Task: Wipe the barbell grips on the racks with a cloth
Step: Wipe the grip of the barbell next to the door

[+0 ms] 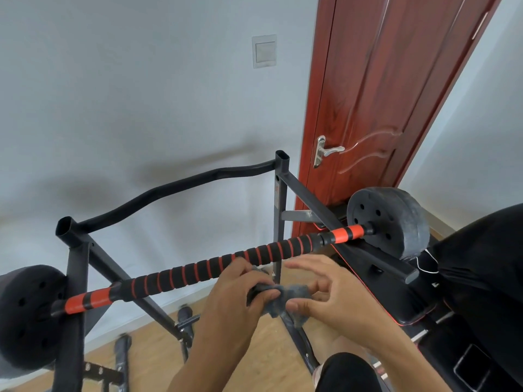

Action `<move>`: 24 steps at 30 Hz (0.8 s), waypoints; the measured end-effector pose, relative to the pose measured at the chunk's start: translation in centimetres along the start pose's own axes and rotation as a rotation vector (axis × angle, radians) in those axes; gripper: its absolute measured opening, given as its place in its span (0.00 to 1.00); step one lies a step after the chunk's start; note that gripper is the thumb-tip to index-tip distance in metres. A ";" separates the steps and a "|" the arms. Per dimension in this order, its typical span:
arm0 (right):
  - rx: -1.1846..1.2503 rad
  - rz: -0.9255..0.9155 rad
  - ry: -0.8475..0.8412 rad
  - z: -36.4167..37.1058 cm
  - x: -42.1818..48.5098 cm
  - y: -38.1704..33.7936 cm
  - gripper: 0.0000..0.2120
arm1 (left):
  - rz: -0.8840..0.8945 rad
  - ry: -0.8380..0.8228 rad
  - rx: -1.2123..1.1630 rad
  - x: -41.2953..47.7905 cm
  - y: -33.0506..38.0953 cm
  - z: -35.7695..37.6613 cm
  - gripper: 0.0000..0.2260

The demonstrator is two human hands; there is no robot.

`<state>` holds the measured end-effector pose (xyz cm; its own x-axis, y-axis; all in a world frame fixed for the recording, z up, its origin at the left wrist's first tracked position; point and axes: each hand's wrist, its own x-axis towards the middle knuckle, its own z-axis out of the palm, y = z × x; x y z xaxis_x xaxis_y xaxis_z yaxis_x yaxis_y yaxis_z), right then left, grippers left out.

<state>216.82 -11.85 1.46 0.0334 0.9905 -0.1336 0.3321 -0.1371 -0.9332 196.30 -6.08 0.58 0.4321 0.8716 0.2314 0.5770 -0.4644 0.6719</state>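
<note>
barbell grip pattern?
Black foam with thin red-orange rings along the barbell grip, and solid orange bands near each end. Clearest in the head view.

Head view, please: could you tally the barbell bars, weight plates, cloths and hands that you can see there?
Barbell bar: 1
Weight plates, one at each end of the bar: 2
Cloth: 1
Hands, the left hand and the right hand, both holding the cloth: 2
Total: 6
</note>
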 end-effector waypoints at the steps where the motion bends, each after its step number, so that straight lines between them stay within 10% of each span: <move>1: -0.049 0.001 -0.072 -0.1 -0.1 0.3 0.28 | 0.007 -0.029 0.010 0.0 0.0 0.2 0.05; 7: -0.013 -0.067 -0.034 -0.6 -0.4 0.7 0.03 | -0.037 -0.134 -0.133 1.1 0.6 0.0 0.05; 15: 0.076 -0.003 0.150 -1.6 1.4 2.2 0.08 | -0.181 -0.288 -0.300 3.4 1.2 2.8 0.04; 24: -0.539 -0.187 0.248 -2.4 3.9 3.6 0.12 | -0.508 -0.405 -0.657 5.7 0.1 6.2 0.03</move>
<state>220.36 -8.40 -1.61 0.1250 0.9795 0.1577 0.7808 0.0009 -0.6247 203.14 -2.14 -2.44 0.5157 0.7673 -0.3812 0.3078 0.2494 0.9182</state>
